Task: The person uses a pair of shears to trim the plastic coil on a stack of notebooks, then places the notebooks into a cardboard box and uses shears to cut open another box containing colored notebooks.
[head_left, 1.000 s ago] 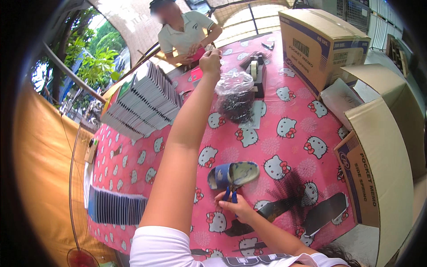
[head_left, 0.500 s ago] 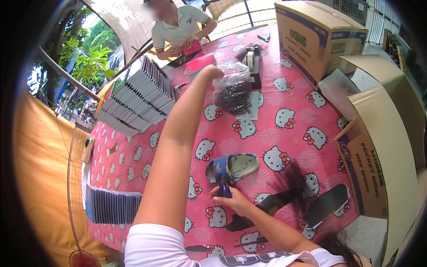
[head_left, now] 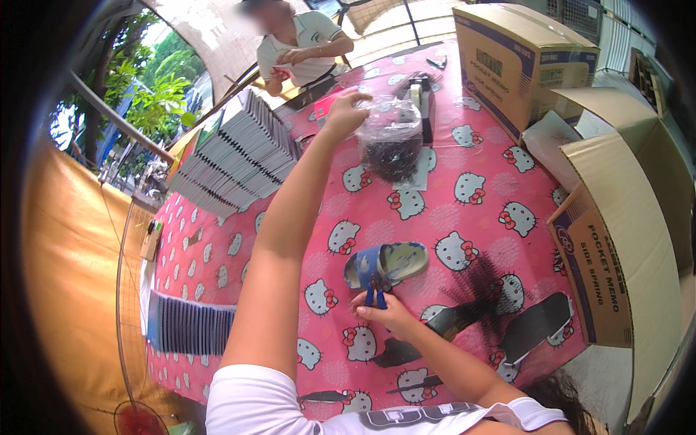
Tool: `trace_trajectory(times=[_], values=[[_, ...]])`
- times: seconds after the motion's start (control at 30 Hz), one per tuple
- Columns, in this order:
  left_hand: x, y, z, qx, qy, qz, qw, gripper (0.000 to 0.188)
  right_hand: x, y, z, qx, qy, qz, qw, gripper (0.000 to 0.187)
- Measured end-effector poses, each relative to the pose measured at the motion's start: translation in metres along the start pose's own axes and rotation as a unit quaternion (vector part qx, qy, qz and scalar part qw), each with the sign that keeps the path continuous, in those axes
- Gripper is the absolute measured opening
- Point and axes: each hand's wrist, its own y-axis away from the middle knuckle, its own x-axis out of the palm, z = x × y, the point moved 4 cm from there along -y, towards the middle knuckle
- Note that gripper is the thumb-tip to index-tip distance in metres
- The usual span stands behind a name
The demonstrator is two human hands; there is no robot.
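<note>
My left hand (head_left: 346, 116) reaches far across the table, fingers apart at the upper left edge of a clear plastic bag (head_left: 391, 138). Dark, wiry pieces fill the bag's lower part; whether my fingertips touch the plastic I cannot make out. Nearer to me, my right hand (head_left: 388, 313) is closed around pliers (head_left: 375, 296) with blue handles. Their dark jaws point at a blue and cream slipper (head_left: 388, 264) and overlap its near edge. Right of that hand lies a loose pile of black spiral coils (head_left: 482, 293), beside a dark flat piece (head_left: 536, 326).
Tall stacks of spiral notebooks (head_left: 235, 156) stand at the left, with another blue-covered row (head_left: 192, 324) nearer. A tape dispenser (head_left: 424, 109) sits behind the bag. Cardboard boxes (head_left: 522, 61) line the right side, one of them open (head_left: 594, 254). Across the table stands another person (head_left: 304, 51).
My left hand's fingers have spread at the bag, and the view has shifted slightly. My right hand keeps the pliers by the slipper. The person opposite has raised their hands off the table.
</note>
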Motion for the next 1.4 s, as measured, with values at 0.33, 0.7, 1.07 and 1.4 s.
trace_trajectory(times=[0.33, 0.7, 1.07, 1.4], values=[[-0.146, 0.254, -0.223, -0.043, 0.552, 0.126, 0.823, 0.049, -0.005, 0.005, 0.01, -0.034, 0.092, -0.013, 0.995, 0.027], [-0.261, 0.43, -0.24, -0.054, 0.761, 0.033, 0.645, 0.046, 0.042, 0.014, -0.008, -0.126, 0.09, -0.011, 0.988, 0.037], [-0.299, 0.481, -0.228, -0.027, 0.403, 0.167, 0.9, 0.036, 0.173, -0.018, -0.103, -0.07, 0.133, 0.019, 0.988, 0.039], [-0.359, 0.525, -0.229, 0.142, 0.129, 0.197, 0.961, 0.025, 0.298, -0.08, -0.106, -0.123, 0.103, 0.069, 0.985, 0.04]])
